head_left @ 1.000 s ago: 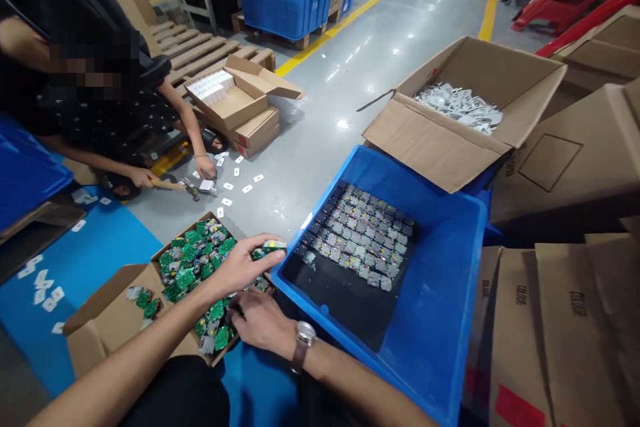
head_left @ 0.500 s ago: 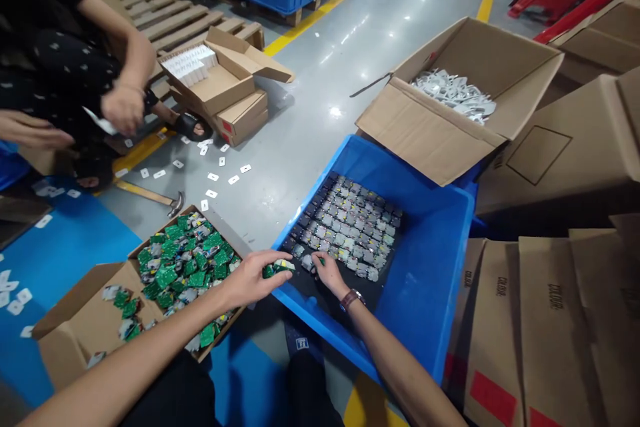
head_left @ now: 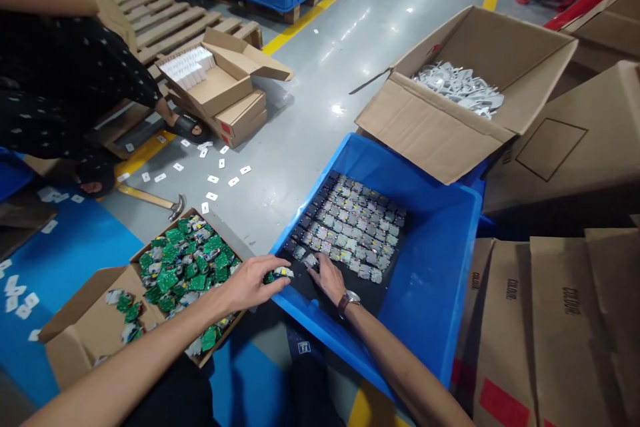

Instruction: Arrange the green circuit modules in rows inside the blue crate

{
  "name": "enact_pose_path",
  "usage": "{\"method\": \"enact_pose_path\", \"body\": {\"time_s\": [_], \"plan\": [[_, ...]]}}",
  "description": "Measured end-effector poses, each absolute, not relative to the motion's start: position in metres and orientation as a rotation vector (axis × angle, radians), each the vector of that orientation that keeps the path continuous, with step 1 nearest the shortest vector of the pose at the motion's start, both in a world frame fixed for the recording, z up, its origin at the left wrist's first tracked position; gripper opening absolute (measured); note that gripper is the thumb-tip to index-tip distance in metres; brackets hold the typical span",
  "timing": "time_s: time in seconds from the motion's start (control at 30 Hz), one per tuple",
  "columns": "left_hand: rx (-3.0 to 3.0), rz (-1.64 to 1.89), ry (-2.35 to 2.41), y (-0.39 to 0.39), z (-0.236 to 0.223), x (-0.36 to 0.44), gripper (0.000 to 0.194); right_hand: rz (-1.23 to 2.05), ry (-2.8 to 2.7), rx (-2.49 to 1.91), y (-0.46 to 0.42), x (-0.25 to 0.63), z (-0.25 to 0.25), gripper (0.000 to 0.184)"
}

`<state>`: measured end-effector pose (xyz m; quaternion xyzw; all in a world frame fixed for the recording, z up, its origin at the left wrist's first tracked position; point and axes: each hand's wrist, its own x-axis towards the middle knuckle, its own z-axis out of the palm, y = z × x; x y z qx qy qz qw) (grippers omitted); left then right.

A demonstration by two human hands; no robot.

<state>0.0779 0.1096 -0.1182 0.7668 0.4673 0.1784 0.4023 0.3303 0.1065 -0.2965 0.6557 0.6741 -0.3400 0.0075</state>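
— "Green and grey circuit boards (head_left: 193, 267) lie heaped in an open cardboard carton (head_left: 90, 330) beside the left forearm, a few spread on its flap. And the left hand (head_left: 250, 283)?"

— "Half curled at the bin's edge, thumb and fingers clamped on a small board (head_left: 284, 272), or several; the count cannot be told. Held there, it probably serves as a ready supply beside the other hand."

— "The right hand (head_left: 331, 283)?"

— "Apart from the left, reaching down inside the blue bin (head_left: 435, 240), fingertips at a loose board (head_left: 311, 260) near the rows. Whether they pinch it or merely touch it cannot be told."

— "Why the rows?"

— "Ranks of boards (head_left: 353, 220), just beyond the right fingers, lie flat and close, likely to save room and keep parts from piling up. The dark base (head_left: 381, 297) looks matt and level."

— "Textures, shapes?"

— "Squarish boards, bumpy with grey, yellow and white parts; smooth, glossy plastic walls on the bin. Beyond the right hand, farther right, a creased brown box (head_left: 430, 133) holds thin, curved, pale grey pieces (head_left: 457, 90) in a tangled heap."
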Motion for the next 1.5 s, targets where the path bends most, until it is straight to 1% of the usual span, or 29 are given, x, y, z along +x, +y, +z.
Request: {"method": "enact_pose_path", "body": {"time_s": [0.17, 0.37, 0.5, 0.6, 0.7, 0.77, 0.87, 0.97, 1.13, 1.2, 1.33, 1.5], "plan": [[1.917, 0.448, 1.2, 0.111, -0.117, 0.077, 0.039, -1.159, 2.174, 2.203, 0.108, 0.325, -0.303, 0.037], [1.897, 0.43, 1.212, 0.113, -0.117, 0.078, 0.036, -1.319, 2.015, 2.483, 0.101, 0.339, -0.303, 0.028], [1.884, 0.409, 1.257, 0.115, -0.116, 0.081, 0.035, -1.512, 1.786, 2.429, 0.097, 0.356, -0.301, 0.028], [1.883, 0.399, 1.249, 0.116, -0.114, 0.081, 0.035, -1.466, 1.733, 2.384, 0.096, 0.365, -0.302, 0.03], [1.883, 0.39, 1.242, 0.117, -0.113, 0.081, 0.036, -1.479, 1.74, 2.34, 0.092, 0.369, -0.303, 0.023], [1.883, 0.383, 1.237, 0.118, -0.113, 0.081, 0.036, -1.397, 1.836, 2.387, 0.088, 0.37, -0.301, 0.021], [1.88, 0.379, 1.229, 0.118, -0.113, 0.081, 0.037, -1.166, 2.032, 2.436, 0.08, 0.367, -0.297, 0.033], [1.883, 0.396, 1.231, 0.118, -0.114, 0.081, 0.037, -1.155, 2.115, 2.265, 0.076, 0.362, -0.295, 0.042], [1.872, 0.376, 1.225, 0.12, -0.113, 0.081, 0.037, -1.076, 2.057, 2.16, 0.082, 0.36, -0.295, 0.036], [1.865, 0.369, 1.226, 0.12, -0.112, 0.081, 0.037, -1.119, 2.079, 2.177, 0.086, 0.359, -0.296, 0.033], [1.864, 0.373, 1.236, 0.12, -0.111, 0.083, 0.037, -1.267, 2.159, 2.245, 0.093, 0.354, -0.3, 0.033], [1.885, 0.372, 1.243, 0.119, -0.113, 0.081, 0.038, -1.362, 2.094, 2.327, 0.097, 0.344, -0.295, 0.025]]}}
